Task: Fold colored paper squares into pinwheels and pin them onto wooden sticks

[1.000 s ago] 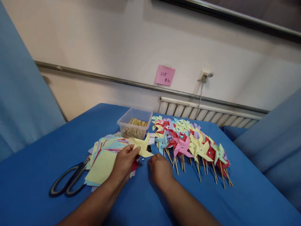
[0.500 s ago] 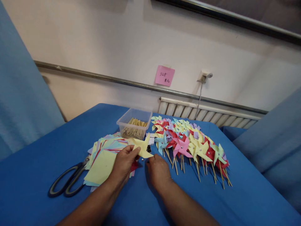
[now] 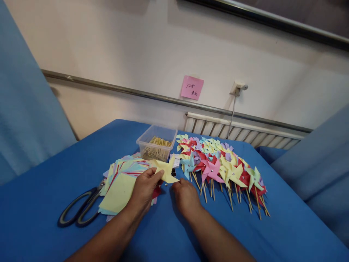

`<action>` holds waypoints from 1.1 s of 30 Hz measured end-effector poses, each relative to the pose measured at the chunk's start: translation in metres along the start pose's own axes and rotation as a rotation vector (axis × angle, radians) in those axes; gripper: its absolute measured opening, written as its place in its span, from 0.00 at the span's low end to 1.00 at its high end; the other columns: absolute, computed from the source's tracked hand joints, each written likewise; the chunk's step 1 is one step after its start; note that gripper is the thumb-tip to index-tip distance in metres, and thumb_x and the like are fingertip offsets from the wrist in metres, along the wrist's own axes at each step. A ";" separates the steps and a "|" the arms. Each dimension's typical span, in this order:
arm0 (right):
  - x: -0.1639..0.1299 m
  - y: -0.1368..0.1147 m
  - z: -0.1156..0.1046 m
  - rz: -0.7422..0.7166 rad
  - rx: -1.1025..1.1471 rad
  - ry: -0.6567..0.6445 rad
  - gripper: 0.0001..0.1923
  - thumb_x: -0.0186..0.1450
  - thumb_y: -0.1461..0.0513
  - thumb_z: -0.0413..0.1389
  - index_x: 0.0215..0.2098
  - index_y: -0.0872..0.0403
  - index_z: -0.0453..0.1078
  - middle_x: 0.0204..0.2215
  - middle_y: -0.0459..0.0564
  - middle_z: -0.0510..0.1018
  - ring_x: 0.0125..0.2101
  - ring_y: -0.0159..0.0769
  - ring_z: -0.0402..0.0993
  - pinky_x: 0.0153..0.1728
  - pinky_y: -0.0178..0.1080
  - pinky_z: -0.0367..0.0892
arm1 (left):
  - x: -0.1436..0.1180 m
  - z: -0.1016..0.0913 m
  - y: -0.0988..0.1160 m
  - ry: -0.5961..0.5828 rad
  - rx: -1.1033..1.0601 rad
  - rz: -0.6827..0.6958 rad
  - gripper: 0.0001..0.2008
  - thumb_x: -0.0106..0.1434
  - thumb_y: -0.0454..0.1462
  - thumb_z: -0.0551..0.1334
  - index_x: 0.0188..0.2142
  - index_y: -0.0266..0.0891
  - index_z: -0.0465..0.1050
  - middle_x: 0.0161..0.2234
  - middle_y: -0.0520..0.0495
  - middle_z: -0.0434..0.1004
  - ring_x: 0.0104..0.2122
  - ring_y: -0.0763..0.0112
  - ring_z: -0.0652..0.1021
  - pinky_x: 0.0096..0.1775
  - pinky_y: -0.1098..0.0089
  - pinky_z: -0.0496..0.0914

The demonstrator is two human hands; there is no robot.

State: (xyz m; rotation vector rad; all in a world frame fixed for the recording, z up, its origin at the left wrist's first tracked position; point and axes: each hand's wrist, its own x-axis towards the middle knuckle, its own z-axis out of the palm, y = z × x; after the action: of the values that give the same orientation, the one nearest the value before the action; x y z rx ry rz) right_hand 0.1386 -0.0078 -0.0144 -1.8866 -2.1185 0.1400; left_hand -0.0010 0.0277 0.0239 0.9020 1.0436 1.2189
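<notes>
Left hand (image 3: 144, 189) pinches a folded yellow paper pinwheel head (image 3: 166, 170) between thumb and fingers, held just above the blue table (image 3: 54, 174). Right hand (image 3: 185, 194) sits at 3 o'clock of it, knuckles up, fingertips curled down near a small pin (image 3: 166, 185) on the cloth; what they grip I cannot tell. Paper squares stack (image 3: 120, 182) lies under the left hand, scissors (image 3: 79, 211) at its 8 o'clock. Stick tub (image 3: 156, 143) at 12 o'clock; finished pinwheels (image 3: 220, 167) at 2 o'clock.
</notes>
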 end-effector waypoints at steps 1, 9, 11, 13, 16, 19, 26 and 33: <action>0.000 0.001 0.000 0.006 0.019 0.004 0.10 0.64 0.66 0.50 0.36 0.53 0.74 0.33 0.52 0.76 0.34 0.39 0.72 0.34 0.35 0.61 | 0.000 0.000 0.000 -0.001 0.003 -0.001 0.11 0.50 0.41 0.68 0.28 0.36 0.72 0.19 0.54 0.73 0.18 0.76 0.70 0.22 0.76 0.64; 0.000 0.005 -0.004 -0.002 0.027 -0.022 0.12 0.65 0.66 0.49 0.35 0.51 0.74 0.32 0.51 0.77 0.33 0.38 0.73 0.32 0.35 0.61 | -0.002 0.000 -0.001 -0.006 0.010 -0.006 0.12 0.50 0.42 0.68 0.28 0.36 0.71 0.19 0.53 0.73 0.18 0.75 0.70 0.22 0.75 0.64; -0.001 0.005 -0.005 -0.016 -0.001 -0.027 0.12 0.65 0.66 0.48 0.36 0.52 0.74 0.32 0.52 0.77 0.33 0.39 0.73 0.33 0.36 0.62 | -0.001 0.000 -0.001 -0.004 0.013 -0.003 0.12 0.50 0.42 0.68 0.28 0.36 0.71 0.19 0.54 0.72 0.18 0.75 0.70 0.22 0.75 0.64; -0.002 0.005 -0.005 -0.033 -0.039 -0.030 0.12 0.65 0.67 0.48 0.35 0.53 0.74 0.32 0.53 0.77 0.34 0.40 0.73 0.34 0.37 0.62 | 0.001 -0.001 -0.002 -0.001 0.013 0.003 0.12 0.50 0.42 0.68 0.27 0.36 0.70 0.19 0.54 0.72 0.17 0.76 0.70 0.22 0.75 0.64; -0.004 0.003 -0.005 -0.058 -0.055 -0.034 0.12 0.65 0.66 0.48 0.33 0.54 0.74 0.32 0.54 0.77 0.34 0.42 0.73 0.36 0.38 0.62 | 0.003 -0.001 -0.003 0.004 0.011 0.010 0.13 0.49 0.43 0.68 0.26 0.36 0.70 0.18 0.54 0.72 0.17 0.76 0.69 0.21 0.75 0.63; -0.004 -0.002 -0.004 -0.041 -0.045 -0.019 0.11 0.65 0.63 0.49 0.34 0.54 0.74 0.33 0.54 0.77 0.35 0.42 0.73 0.37 0.39 0.63 | 0.004 -0.002 -0.004 0.002 0.011 0.012 0.13 0.49 0.43 0.68 0.26 0.35 0.71 0.18 0.54 0.72 0.17 0.76 0.69 0.21 0.75 0.63; -0.002 -0.007 0.001 -0.043 -0.007 0.002 0.11 0.63 0.68 0.50 0.38 0.52 0.72 0.36 0.52 0.77 0.35 0.39 0.72 0.35 0.36 0.63 | 0.002 -0.002 -0.005 -0.015 0.008 0.006 0.12 0.50 0.42 0.68 0.28 0.35 0.72 0.20 0.53 0.73 0.18 0.77 0.69 0.22 0.76 0.63; -0.003 0.003 0.002 -0.073 0.036 -0.013 0.12 0.63 0.70 0.48 0.35 0.52 0.72 0.34 0.50 0.76 0.34 0.37 0.71 0.35 0.35 0.62 | 0.000 -0.001 -0.003 -0.016 0.008 0.005 0.12 0.50 0.42 0.67 0.28 0.36 0.72 0.20 0.53 0.73 0.18 0.76 0.69 0.22 0.75 0.64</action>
State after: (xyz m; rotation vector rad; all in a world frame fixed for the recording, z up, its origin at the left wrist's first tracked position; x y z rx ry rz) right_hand 0.1410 -0.0102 -0.0177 -1.7902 -2.1763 0.1735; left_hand -0.0012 0.0277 0.0209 0.9197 1.0343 1.2108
